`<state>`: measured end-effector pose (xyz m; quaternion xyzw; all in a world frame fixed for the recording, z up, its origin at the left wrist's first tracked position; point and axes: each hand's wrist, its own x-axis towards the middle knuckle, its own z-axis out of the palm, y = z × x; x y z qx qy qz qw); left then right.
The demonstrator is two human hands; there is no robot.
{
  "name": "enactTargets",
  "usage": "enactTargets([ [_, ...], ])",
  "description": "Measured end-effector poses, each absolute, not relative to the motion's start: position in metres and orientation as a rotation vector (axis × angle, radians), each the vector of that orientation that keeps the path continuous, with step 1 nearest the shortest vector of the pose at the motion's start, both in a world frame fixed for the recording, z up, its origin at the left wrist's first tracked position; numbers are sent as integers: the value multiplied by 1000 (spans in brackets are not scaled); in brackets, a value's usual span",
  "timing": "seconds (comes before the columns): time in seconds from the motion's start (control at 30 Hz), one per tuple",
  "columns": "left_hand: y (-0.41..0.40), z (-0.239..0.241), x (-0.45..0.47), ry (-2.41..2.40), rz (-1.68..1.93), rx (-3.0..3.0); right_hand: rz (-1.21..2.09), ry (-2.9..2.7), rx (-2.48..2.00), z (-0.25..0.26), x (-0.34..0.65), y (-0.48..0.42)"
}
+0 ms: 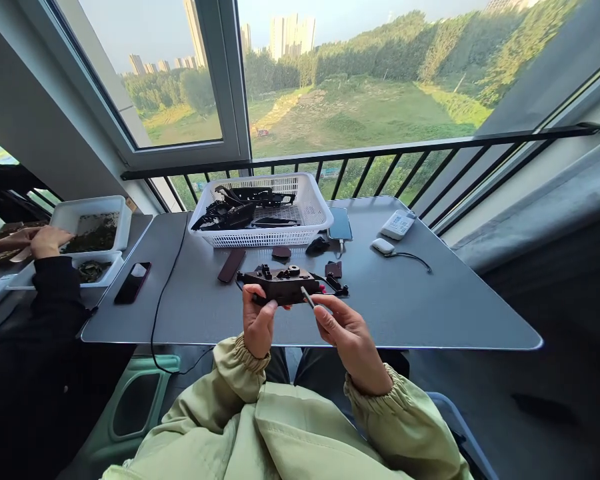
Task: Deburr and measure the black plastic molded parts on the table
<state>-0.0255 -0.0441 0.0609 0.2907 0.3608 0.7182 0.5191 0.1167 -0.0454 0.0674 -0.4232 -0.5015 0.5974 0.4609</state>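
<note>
left hand (259, 321): curled closed, gripping black plastic part (280, 283) | right hand (349, 337): pinching small grey rod (307, 297) | part: above table (430, 307) near edge | likely light, stiff; hold by its solid body

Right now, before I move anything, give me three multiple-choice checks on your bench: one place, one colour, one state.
1. Where does the phone lie relative to the slotted plastic basket? A inside it; B to its right; C under it.
2. What colour is that basket? A black; B green; C white.
3. What is the left hand doing with the dark molded part? A holding it; B pushing it across the table; C lowering it into the basket.

1 B: it lies on the grey tabletop beside the basket.
2 C: its walls show white.
3 A: its fingers grip the part.
</note>
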Motion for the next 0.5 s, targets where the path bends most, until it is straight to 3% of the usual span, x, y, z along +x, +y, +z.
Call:
enactTargets([
  [0.5, -39, 44, -18, 941, 1792, 734, 1412, -1447, -1034, 67, 120, -44],
])
